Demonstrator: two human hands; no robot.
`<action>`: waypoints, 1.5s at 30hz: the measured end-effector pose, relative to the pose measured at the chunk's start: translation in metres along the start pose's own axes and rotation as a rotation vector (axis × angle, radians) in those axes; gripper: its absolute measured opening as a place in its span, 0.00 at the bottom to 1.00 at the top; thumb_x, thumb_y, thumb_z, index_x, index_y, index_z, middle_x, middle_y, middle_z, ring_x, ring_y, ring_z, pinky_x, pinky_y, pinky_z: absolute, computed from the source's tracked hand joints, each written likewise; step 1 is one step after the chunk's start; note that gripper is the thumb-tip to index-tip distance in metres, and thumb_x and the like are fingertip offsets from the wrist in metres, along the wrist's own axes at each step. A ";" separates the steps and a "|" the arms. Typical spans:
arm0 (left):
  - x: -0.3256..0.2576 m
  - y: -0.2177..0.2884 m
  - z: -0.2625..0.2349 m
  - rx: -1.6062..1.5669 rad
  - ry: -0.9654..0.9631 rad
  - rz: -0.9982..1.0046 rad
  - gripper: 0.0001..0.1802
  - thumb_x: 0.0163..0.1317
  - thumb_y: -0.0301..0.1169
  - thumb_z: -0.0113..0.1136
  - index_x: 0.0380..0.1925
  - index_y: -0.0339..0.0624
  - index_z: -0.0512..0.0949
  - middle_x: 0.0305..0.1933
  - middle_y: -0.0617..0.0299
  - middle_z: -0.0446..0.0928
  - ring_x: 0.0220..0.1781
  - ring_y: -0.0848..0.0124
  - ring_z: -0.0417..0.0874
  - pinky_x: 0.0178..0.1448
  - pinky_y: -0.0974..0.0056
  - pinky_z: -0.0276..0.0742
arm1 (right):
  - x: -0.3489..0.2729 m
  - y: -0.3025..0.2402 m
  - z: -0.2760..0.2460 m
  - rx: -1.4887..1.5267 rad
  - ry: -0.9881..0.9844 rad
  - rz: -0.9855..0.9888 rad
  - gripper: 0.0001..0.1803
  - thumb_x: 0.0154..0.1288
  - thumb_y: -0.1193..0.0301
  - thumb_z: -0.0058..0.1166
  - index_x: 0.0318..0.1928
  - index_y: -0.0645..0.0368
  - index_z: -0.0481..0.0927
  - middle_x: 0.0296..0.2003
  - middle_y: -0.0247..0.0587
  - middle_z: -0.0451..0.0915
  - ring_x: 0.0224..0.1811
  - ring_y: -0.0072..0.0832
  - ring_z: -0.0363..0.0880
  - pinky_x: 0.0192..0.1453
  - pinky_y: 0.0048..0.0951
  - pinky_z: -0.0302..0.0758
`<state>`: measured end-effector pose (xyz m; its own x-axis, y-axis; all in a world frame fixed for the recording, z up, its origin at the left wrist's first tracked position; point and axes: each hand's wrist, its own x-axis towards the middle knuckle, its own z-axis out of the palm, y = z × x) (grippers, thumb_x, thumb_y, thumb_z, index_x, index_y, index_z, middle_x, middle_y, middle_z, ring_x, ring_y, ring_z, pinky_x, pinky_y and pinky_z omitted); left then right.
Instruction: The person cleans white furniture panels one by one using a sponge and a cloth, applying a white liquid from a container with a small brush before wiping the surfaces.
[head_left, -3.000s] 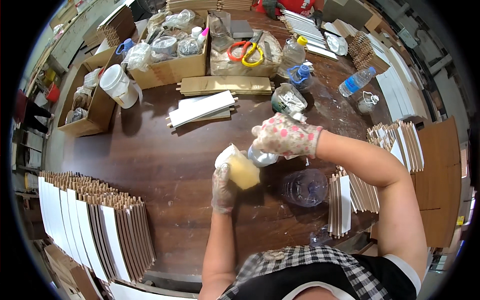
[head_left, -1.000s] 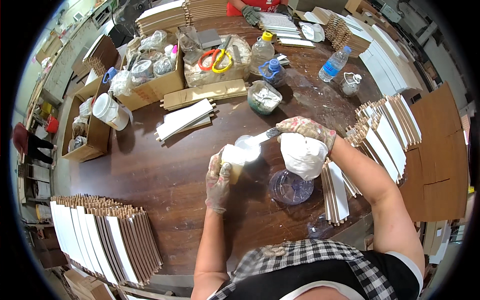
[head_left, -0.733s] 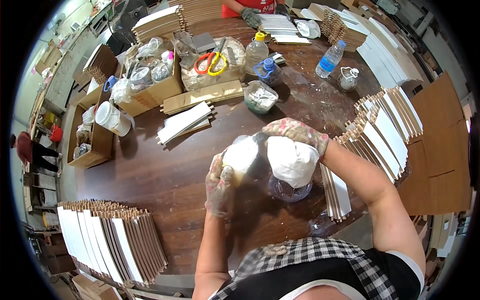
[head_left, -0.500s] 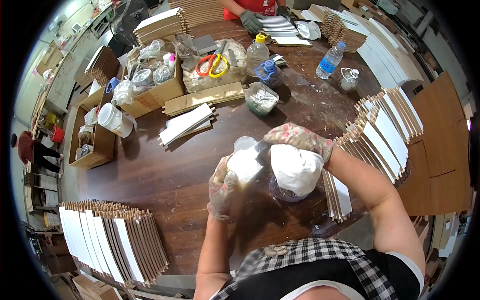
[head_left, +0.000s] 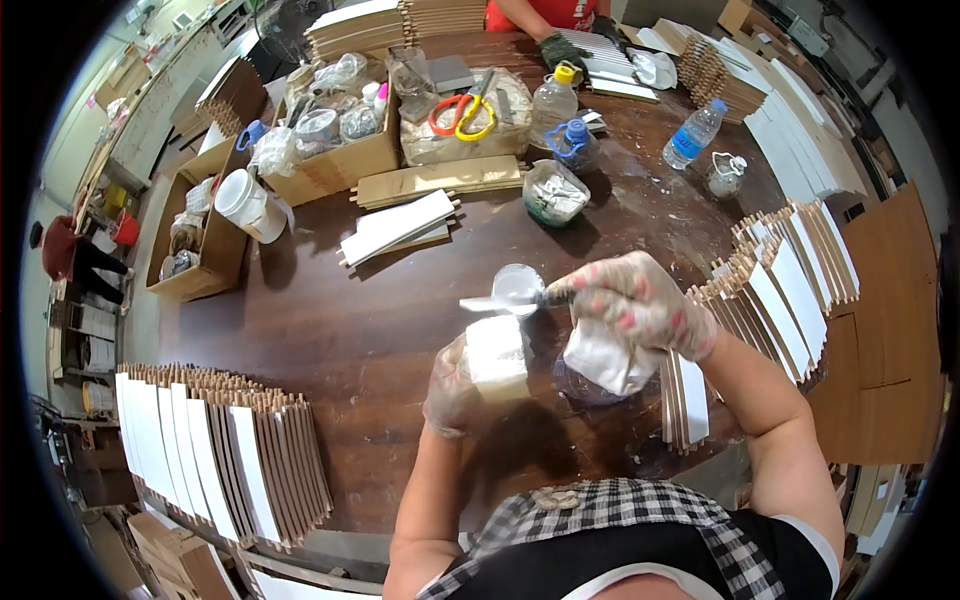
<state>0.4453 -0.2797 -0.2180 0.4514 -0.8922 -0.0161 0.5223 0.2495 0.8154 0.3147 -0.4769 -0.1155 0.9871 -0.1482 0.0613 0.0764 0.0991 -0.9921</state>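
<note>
Above the dark table (head_left: 330,330), near its middle, the left hand (head_left: 455,385) wraps its gloved fingers tightly around a small white-coated block (head_left: 497,357), held upright. Just beyond it, the right hand (head_left: 635,300) pinches a putty knife (head_left: 500,302) with its blade flat over the block's top, and also clutches a white rag (head_left: 605,360) in its closed palm. A clear cup (head_left: 590,385) sits under the rag. Slat stacks (head_left: 780,290) crowd the right; a fanned row of panels (head_left: 220,450) lies left. Farther off stand a lidded tub (head_left: 555,192), a blue-capped bottle (head_left: 695,132), scissors (head_left: 460,112), cardboard boxes (head_left: 335,165) and a white jar (head_left: 250,203).
</note>
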 end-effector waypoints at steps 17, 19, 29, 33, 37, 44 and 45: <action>-0.006 0.015 0.006 0.679 -0.058 0.203 0.16 0.49 0.27 0.61 0.41 0.38 0.78 0.38 0.61 0.82 0.38 0.69 0.83 0.43 0.68 0.78 | -0.013 -0.011 0.010 -1.485 -0.037 -0.671 0.26 0.47 0.67 0.54 0.52 0.45 0.77 0.20 0.22 0.72 0.19 0.21 0.70 0.19 0.25 0.65; -0.006 0.019 0.011 0.835 -0.062 0.290 0.16 0.52 0.28 0.60 0.42 0.37 0.78 0.39 0.59 0.82 0.39 0.70 0.83 0.43 0.69 0.78 | -0.017 -0.014 0.012 -1.533 -0.131 -0.553 0.19 0.50 0.70 0.57 0.47 0.47 0.81 0.24 0.26 0.78 0.25 0.22 0.78 0.23 0.24 0.72; -0.005 0.006 0.006 -0.095 -0.059 -0.097 0.27 0.65 0.48 0.52 0.49 0.32 0.75 0.43 0.58 0.80 0.41 0.73 0.80 0.43 0.68 0.79 | -0.023 -0.004 0.006 0.062 -0.020 0.340 0.13 0.66 0.69 0.51 0.46 0.64 0.79 0.31 0.30 0.80 0.32 0.16 0.74 0.37 0.20 0.71; -0.008 -0.002 -0.012 0.243 -0.077 0.077 0.31 0.64 0.51 0.52 0.51 0.31 0.73 0.48 0.53 0.77 0.46 0.68 0.79 0.48 0.64 0.77 | -0.015 -0.011 0.011 -0.037 0.169 0.433 0.12 0.67 0.68 0.52 0.41 0.64 0.80 0.32 0.28 0.80 0.35 0.13 0.74 0.39 0.18 0.72; -0.012 -0.002 -0.010 0.302 0.001 0.132 0.28 0.63 0.46 0.56 0.48 0.29 0.74 0.46 0.52 0.77 0.47 0.66 0.79 0.49 0.64 0.77 | -0.019 -0.007 -0.007 0.077 0.129 0.471 0.12 0.66 0.69 0.51 0.42 0.65 0.80 0.32 0.31 0.81 0.35 0.14 0.76 0.40 0.18 0.73; -0.002 0.007 -0.005 0.385 -0.170 0.239 0.27 0.62 0.49 0.56 0.48 0.34 0.75 0.46 0.50 0.77 0.47 0.63 0.79 0.49 0.63 0.77 | -0.016 0.011 -0.021 -0.726 -0.134 -0.038 0.13 0.65 0.66 0.53 0.40 0.64 0.80 0.33 0.32 0.81 0.37 0.16 0.76 0.42 0.21 0.73; -0.003 0.001 -0.014 0.396 -0.211 0.298 0.23 0.63 0.42 0.55 0.53 0.39 0.73 0.50 0.47 0.75 0.50 0.60 0.78 0.51 0.59 0.76 | -0.015 0.010 -0.019 -0.724 -0.137 -0.040 0.13 0.65 0.66 0.53 0.40 0.64 0.80 0.33 0.32 0.81 0.37 0.16 0.76 0.42 0.21 0.73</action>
<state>0.4544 -0.2715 -0.2249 0.3619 -0.8710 0.3323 0.0630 0.3785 0.9234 0.2976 -0.4923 -0.1283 0.9978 -0.0088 0.0651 0.0477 -0.5848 -0.8098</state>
